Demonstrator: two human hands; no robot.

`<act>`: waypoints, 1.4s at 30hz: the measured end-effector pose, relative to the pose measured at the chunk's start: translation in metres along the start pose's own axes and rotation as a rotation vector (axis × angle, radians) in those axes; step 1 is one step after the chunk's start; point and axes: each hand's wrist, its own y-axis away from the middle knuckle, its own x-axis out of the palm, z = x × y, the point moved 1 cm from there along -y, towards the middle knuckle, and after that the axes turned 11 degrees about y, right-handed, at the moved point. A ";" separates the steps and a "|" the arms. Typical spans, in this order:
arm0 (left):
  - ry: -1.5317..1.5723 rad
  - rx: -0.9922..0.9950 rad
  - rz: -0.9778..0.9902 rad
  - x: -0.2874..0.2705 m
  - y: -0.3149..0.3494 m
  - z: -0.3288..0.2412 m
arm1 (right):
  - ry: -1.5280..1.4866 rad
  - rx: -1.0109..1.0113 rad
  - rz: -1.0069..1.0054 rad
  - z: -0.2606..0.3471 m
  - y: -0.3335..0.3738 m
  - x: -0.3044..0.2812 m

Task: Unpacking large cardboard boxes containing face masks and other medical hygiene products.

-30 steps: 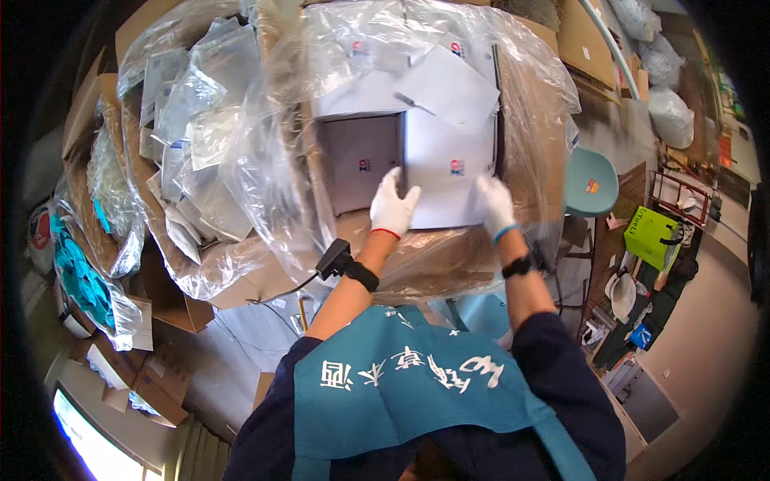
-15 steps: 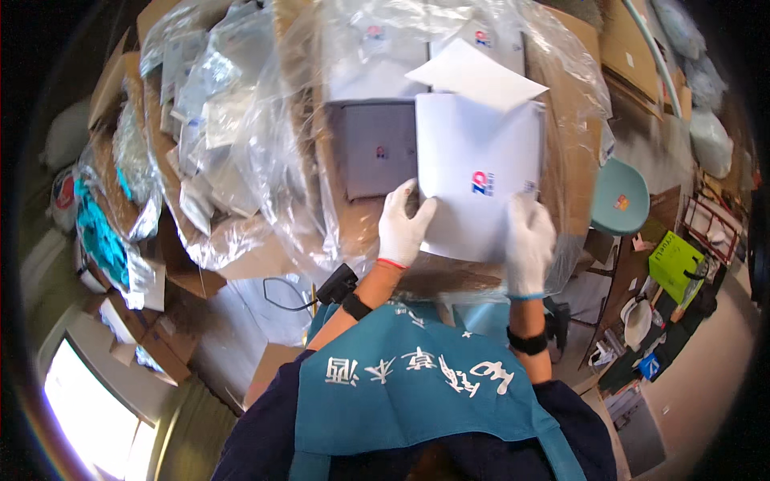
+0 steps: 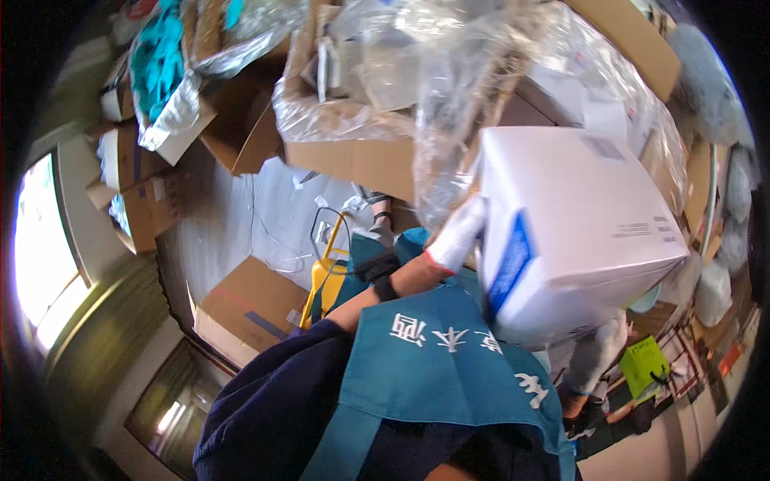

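A large white box (image 3: 573, 204) with a blue panel on one side is held up, tilted, in front of my chest. My left hand (image 3: 459, 236), in a white glove, presses against its left side; the fingertips are partly hidden by the box. My gloved right hand (image 3: 600, 349) is at the box's lower right edge, blurred and partly hidden beneath it. Behind the box stands the big plastic-lined carton (image 3: 654, 156), where more white packing shows under the clear film.
An open carton (image 3: 353, 164) with clear plastic lies ahead; left of it, another holds turquoise material (image 3: 158, 68). A closed brown carton (image 3: 250, 303) and a yellow stool (image 3: 327, 276) stand on the floor at left. A green bag (image 3: 644, 367) is at right.
The white box has come up out of the plastic-lined carton between my hands, close to my body. My view has turned left, bringing the floor, stool and brown carton into sight.
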 end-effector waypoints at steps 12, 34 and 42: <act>0.507 0.134 -0.715 -0.309 0.268 -0.034 | 0.556 -0.646 0.739 0.068 0.083 0.366; 0.839 -0.090 -0.668 -0.530 -0.093 -0.148 | 0.774 -0.991 0.676 -0.004 0.052 0.440; -0.341 0.523 -1.206 -0.427 -0.063 -0.159 | 0.534 -0.184 -0.056 -0.029 -0.053 0.243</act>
